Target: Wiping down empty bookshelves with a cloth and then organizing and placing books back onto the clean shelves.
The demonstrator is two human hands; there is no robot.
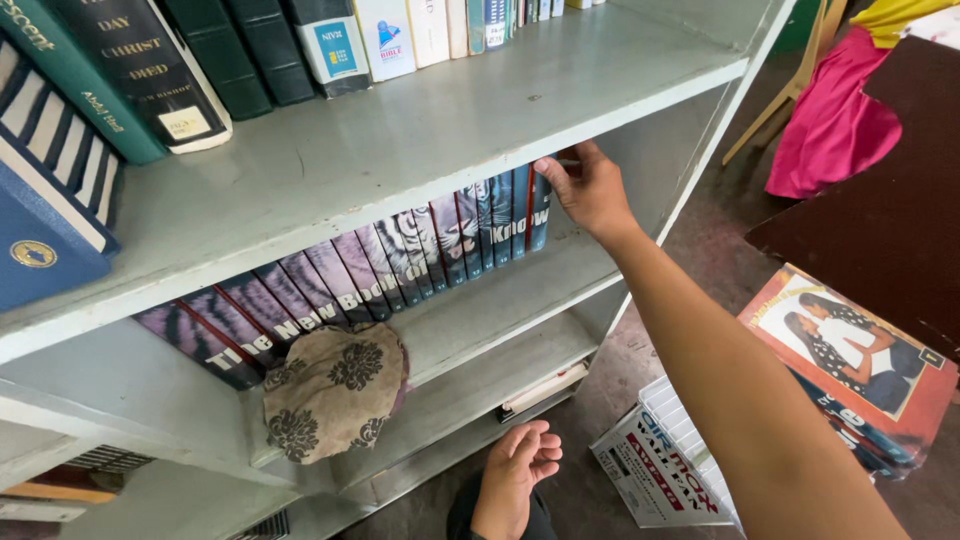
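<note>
up top, right hand (590, 188) touches last of roughly fourteen matching books (540, 210)

Open shelf (590, 262) beside books (420, 245)

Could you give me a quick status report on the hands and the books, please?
Right hand on the end volume of the book set, grip hidden. Left hand low, open, empty. Patterned cloth lies on the shelf before the set.

Both arms are bare, with no sleeves, watch or rings showing on the right hand (592, 188) or the left hand (517, 472). Dark trousers (462, 510) cover the knee.
</note>
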